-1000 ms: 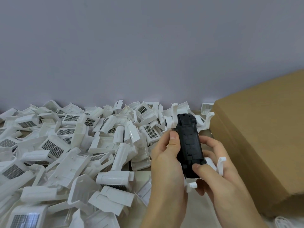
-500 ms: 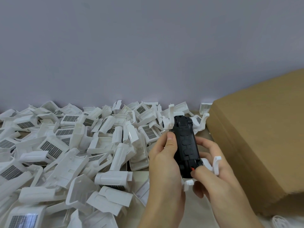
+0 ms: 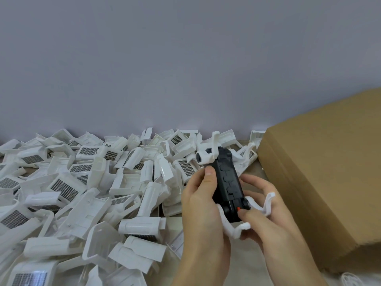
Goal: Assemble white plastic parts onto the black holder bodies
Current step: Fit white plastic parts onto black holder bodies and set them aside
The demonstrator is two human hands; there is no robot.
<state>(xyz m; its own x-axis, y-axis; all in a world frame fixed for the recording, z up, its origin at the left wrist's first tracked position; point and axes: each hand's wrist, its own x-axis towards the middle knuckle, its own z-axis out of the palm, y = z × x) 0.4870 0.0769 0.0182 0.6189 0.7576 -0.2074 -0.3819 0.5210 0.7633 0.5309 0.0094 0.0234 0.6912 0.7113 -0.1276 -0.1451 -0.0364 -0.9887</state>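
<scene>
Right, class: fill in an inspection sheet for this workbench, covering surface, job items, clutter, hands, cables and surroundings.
Surface: beige table, mostly covered.
Job's things: black holder body held upright, white plastic parts at its lower end.
Clutter: heap of white housings on the left.
Hands: left hand grips the body; right hand thumb by the red button.
Cables: nothing seen.
Surroundings: cardboard box on the right, grey wall.

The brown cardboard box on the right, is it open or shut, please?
Shut: the brown cardboard box shows an unbroken flat top, no raised flaps, no contents visible.
</scene>
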